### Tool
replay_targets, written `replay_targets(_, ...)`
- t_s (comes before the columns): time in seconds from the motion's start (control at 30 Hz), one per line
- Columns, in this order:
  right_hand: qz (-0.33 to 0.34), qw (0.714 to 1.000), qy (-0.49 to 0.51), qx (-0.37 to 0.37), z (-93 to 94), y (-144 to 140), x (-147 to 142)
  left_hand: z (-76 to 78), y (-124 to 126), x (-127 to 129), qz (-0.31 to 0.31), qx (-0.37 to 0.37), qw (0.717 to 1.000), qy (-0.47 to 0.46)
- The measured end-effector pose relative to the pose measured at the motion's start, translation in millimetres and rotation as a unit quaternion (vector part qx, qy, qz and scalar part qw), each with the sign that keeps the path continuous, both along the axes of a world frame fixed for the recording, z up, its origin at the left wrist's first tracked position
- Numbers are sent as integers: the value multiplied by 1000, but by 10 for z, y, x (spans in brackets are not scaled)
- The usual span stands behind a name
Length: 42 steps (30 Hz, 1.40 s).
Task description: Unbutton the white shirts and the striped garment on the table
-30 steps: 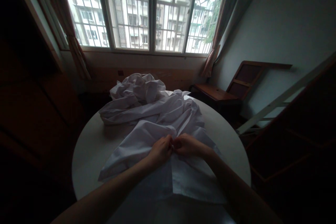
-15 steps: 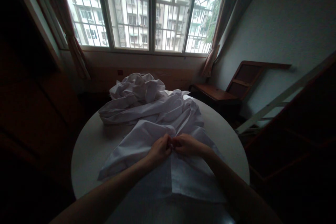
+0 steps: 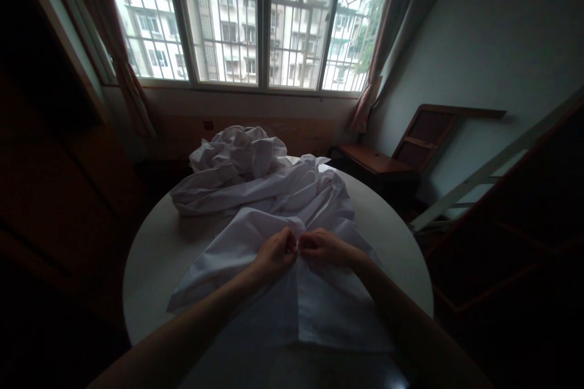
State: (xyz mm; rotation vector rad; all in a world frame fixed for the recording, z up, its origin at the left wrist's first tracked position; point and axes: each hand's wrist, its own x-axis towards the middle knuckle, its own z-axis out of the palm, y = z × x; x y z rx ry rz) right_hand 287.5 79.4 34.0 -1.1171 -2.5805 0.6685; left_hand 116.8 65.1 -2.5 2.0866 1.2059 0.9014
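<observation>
A white cloth garment lies spread at the near side, with a straight seam or edge running down its middle toward me. My left hand is closed, its thumb and fingertips pinching the cloth at the top of that line. Right beside it, my right hand pinches the same spot from the other side, the fingertips of both almost touching. Whatever small part lies between the fingertips is hidden. Farther back, a crumpled heap of white cloth rises; whether it joins the garment I cannot tell.
Under the cloth stands a round white table. Beyond it are a barred window and tied-back curtains. A low brown wooden bench or chair is at the back right, near a pale slanted frame. Dark cabinets line the left.
Both hands have shifted very slightly, the right one a little upward, still pinching the cloth at the same place. The garment and the heap look nearly unchanged.
</observation>
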Motion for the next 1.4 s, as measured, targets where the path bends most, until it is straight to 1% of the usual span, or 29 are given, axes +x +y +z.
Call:
replay_targets(0.2, 3, 996, 69, -57, 58, 0, 2, 40, 16, -32, -2, 11, 1000, -2)
replay_targets(0.47, -3, 983, 142, -119, 22, 34, 20, 110, 10, -58, -11, 7, 999, -41)
replay_targets(0.53, -12, 977, 160, -141, 14, 42, 22, 121, 7, -66, -13, -8, 998, -61)
replay_targets(0.63, -18, 963, 192, -186, 24, 53, 31, 136, 1, -67, -11, -55, 992, -109)
replay_targets(0.77, -18, 941, 236, -240, 75, 65, 52, 182, -18, -47, 13, -109, 981, -161)
replay_targets(0.83, -23, 935, 254, -245, 95, 68, 56, 202, -35, -32, 13, -118, 979, -163)
replay_targets(0.9, -27, 935, 260, -239, 100, 67, 52, 204, -54, -18, -4, -123, 980, -155)
replay_targets(1.0, -32, 942, 252, -219, 82, 63, 37, 167, -75, -6, -24, -138, 978, -155)
replay_targets(1.1, -35, 948, 245, -200, 63, 59, 24, 110, -72, -8, -31, -168, 969, -176)
replay_targets(1.27, -37, 955, 231, -181, 60, 51, 13, 52, -30, -23, -49, -254, 938, -229)
replay_targets(1.33, -40, 957, 229, -175, 55, 50, 8, 53, -22, -26, -53, -285, 924, -249)
replay_targets(1.4, -41, 957, 231, -171, 47, 51, 4, 66, -23, -27, -50, -301, 915, -262)
